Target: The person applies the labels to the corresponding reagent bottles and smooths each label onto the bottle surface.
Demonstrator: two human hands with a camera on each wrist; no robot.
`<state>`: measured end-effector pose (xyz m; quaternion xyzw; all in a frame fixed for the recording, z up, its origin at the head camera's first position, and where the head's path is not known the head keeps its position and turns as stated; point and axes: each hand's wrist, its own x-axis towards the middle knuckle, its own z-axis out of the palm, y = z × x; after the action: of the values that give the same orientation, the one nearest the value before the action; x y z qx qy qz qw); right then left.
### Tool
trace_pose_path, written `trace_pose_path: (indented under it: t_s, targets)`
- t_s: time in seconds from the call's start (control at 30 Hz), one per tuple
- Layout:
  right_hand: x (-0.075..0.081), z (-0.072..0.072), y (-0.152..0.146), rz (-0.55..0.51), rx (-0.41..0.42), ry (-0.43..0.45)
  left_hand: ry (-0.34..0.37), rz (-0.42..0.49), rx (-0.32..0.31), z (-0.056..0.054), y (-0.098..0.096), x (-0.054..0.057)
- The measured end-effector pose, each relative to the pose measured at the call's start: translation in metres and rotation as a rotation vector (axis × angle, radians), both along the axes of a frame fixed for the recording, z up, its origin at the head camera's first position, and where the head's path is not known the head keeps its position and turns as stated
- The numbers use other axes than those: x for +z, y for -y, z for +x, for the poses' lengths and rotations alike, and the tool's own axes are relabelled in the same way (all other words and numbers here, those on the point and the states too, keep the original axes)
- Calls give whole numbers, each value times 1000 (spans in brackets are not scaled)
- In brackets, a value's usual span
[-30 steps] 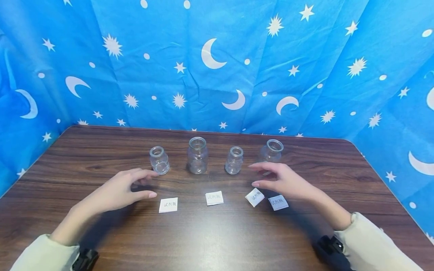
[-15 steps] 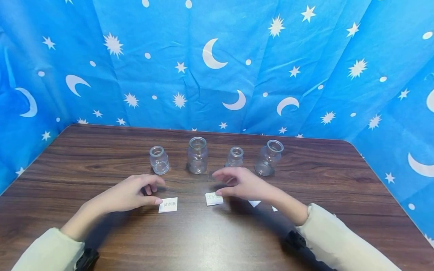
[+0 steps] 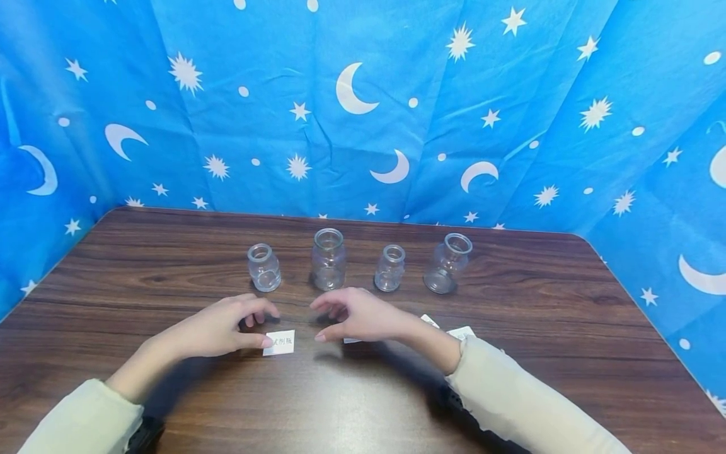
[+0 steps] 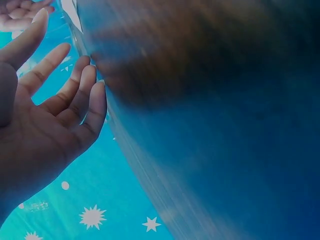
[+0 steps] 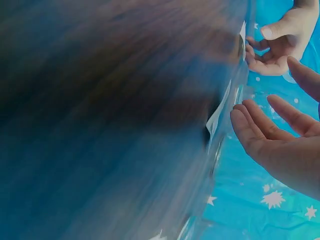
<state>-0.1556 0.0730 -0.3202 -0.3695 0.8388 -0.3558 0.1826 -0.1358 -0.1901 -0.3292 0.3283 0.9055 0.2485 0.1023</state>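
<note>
My left hand (image 3: 218,325) hovers low on the left with fingers loosely bent and nothing in them. Its thumb tip overlaps the left edge of a white paper slip (image 3: 282,343) bearing handwritten characters. To the right, my right hand (image 3: 363,316) is also empty, thumb and fingers apart and pointing left toward that slip. Beneath its palm a second slip (image 3: 352,340) is mostly hidden. The left wrist view shows the left palm (image 4: 55,110) with spread fingers; in the right wrist view, the right hand's fingers (image 5: 250,125) are likewise apart.
Behind the hands stands a row of lidless glass jars: a small one (image 3: 265,268), a taller one (image 3: 329,260), another small one (image 3: 390,269) and a wide one (image 3: 447,265). Two more slips (image 3: 429,320) lie partly behind the right forearm. A blue curtain (image 3: 255,126) backs the wooden table (image 3: 539,315).
My right hand has swept left from in front of the wide jar, past the small jar, to near the leftmost slip. My left hand has shifted slightly right and nearer, to that slip's edge.
</note>
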Motion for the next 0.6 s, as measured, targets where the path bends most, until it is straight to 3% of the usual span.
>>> trace_pose_path:
  t_s: [0.17,0.6]
  targets:
    - [-1,0,12,-1,-9,58,-3,-17,2,2,-1,0]
    - [-10,-1,35,34,6,95,0,-19,4,1,-3,-4]
